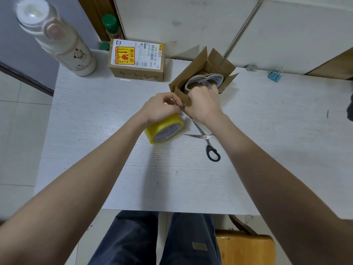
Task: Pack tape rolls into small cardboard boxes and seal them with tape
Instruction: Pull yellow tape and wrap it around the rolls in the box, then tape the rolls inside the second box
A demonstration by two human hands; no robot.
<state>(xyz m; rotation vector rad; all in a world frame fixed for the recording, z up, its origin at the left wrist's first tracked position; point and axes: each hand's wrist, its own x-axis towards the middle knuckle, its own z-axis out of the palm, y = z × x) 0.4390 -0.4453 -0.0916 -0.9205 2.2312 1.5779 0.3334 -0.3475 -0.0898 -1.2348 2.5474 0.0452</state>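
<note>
A white table [133, 178] with a wood-grain top stands against a pale wall [191, 20]. The floor [17, 131] has light tiles. A grey door [11, 44] is on the left. A wooden stool [246, 247] sits below the table.

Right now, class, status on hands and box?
Both hands, left and right, gripping box flap. Tape inside, flaps open. Yellow roll, scissors close by.

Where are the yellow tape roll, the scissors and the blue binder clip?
yellow tape roll [164, 129]: head view, on its yellow outer band.
scissors [213, 154]: head view, on the black handle.
blue binder clip [274, 76]: head view, on its blue body.
</note>
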